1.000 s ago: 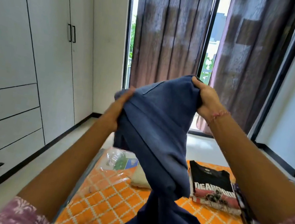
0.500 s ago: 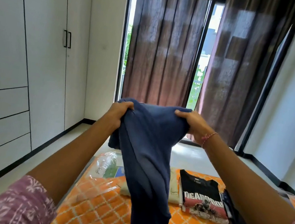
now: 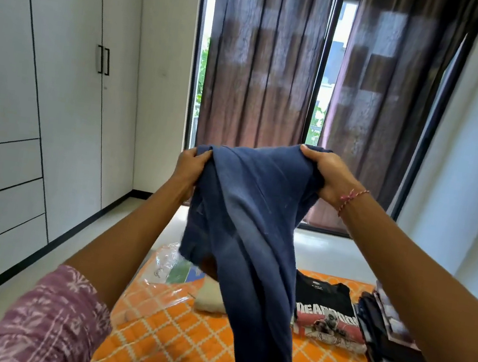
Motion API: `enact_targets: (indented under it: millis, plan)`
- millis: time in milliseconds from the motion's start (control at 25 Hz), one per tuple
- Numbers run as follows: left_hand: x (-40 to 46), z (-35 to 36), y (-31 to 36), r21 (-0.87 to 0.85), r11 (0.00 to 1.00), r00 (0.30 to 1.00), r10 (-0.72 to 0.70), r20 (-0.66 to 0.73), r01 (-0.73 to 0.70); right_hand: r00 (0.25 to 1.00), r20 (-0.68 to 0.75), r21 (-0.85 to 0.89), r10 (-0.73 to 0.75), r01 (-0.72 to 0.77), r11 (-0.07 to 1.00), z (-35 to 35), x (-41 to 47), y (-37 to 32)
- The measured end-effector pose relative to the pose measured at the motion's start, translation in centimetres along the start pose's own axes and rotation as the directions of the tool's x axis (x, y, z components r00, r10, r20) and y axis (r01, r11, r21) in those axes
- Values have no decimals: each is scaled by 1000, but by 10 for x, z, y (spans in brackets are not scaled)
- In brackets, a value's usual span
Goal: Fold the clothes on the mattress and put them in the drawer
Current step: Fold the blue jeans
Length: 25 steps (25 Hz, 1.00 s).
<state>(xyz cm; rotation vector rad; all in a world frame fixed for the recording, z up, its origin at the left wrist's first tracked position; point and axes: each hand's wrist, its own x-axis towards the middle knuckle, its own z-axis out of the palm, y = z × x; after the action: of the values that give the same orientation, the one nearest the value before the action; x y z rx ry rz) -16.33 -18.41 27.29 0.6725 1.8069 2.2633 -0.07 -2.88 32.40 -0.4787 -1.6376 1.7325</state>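
Both hands' fingertips (image 3: 308, 151) buried in blue garment (image 3: 252, 228), hem out of frame.

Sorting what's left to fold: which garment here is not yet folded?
The blue garment, held up by both hands; the black printed T-shirt and dark stack lie folded on the mattress.

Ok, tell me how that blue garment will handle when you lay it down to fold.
Likely floppy: the blue garment sags in soft folds between the left hand and right hand. Probably light, since pinched corners carry it. It may bunch on the orange mattress.
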Motion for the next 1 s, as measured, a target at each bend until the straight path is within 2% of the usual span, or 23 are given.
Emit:
enact_targets:
  millis: [40,80,120,160,280,320,360,400,440,480,520,560,600,640,680,720,760,800,840,880,920,960,1000]
  plan:
    - [-1,-3,-2,-39,999,996,7,-94,-11,998,-47,46,-34,36,998,2,0,3]
    - [-3,-5,-3,-158,987,991,-34,-130,13,994,-91,90,-54,62,994,5,0,4]
    - [-9,-4,-4,-293,954,993,-92,-80,65,989,-132,136,-64,82,987,8,0,5]
    - [-19,1,-10,-347,927,989,-144,11,139,985,-161,182,-64,93,979,12,0,4]
    - [-57,27,-59,-154,940,923,-250,292,303,985,-165,256,-53,95,962,20,3,-1]
    - [-69,34,-71,-122,950,918,-238,318,288,981,-180,237,-74,116,965,19,4,-3]
    - [-72,37,-78,-62,978,946,-177,271,201,967,-231,176,-112,155,972,15,6,-5]
    - [-65,38,-77,70,996,979,-59,195,46,937,-313,76,-158,190,979,6,9,-8]
    - [-53,34,-71,276,951,986,113,121,-143,897,-396,-33,-196,199,979,-5,11,-9]
    - [-39,27,-58,466,825,946,304,110,-319,858,-469,-118,-208,172,978,-17,15,-8]
    - [-26,22,-41,564,671,862,478,169,-482,824,-531,-167,-200,129,977,-31,18,-7]
    - [-15,19,-22,611,514,767,585,264,-602,799,-572,-187,-184,92,978,-42,20,-4]
    - [-4,16,-8,639,388,706,607,366,-664,788,-592,-185,-170,72,980,-51,21,-1]
    - [5,13,1,677,303,699,563,441,-671,784,-600,-166,-158,70,984,-56,22,2]
    - [13,9,3,737,255,748,463,475,-626,784,-603,-145,-146,72,987,-57,22,4]
    - [13,5,0,828,191,834,301,462,-527,791,-597,-123,-134,75,990,-57,21,5]
    - [9,-2,-11,904,88,902,164,400,-417,803,-583,-95,-121,81,992,-55,20,6]
    - [1,-6,-21,947,34,939,147,311,-319,821,-561,-57,-104,87,995,-53,19,7]
    - [-7,-5,-30,955,107,937,248,246,-279,841,-534,-17,-85,90,996,-49,18,9]
    - [-16,3,-36,906,283,905,378,195,-314,860,-505,11,-74,92,996,-45,16,12]
    - [-24,17,-35,773,505,879,457,136,-383,875,-479,26,-69,93,995,-40,14,15]
    - [-31,35,-30,566,722,904,414,108,-399,889,-453,38,-62,89,995,-35,12,18]
    - [-35,54,-24,361,876,948,289,137,-319,903,-427,58,-49,82,995,-29,10,21]
